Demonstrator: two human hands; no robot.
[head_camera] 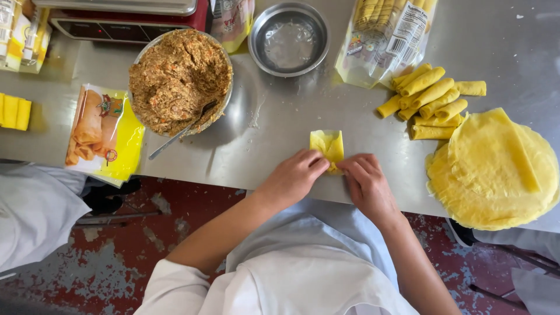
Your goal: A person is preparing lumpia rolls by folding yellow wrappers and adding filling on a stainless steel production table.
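Observation:
A yellow wrapper [327, 143], folded in at both sides, lies on the steel table [274, 122] near its front edge. My left hand [293, 176] and my right hand [366, 182] both pinch its near end, fingertips meeting over the fold. Whatever is inside the wrapper is hidden. A stack of flat yellow wrappers [494, 169] lies to the right of my right hand. Behind that stack is a pile of several finished yellow rolls [430, 99]. A metal bowl of brown minced filling [178, 79] with a spoon [178, 135] in it stands at the back left.
An empty steel bowl [289, 38] holding a little liquid sits at the back centre. Printed plastic packets lie at the left [105, 134] and back right [385, 35]. A red appliance [125, 20] stands at the back left. Another person's white sleeve [35, 210] shows at the left.

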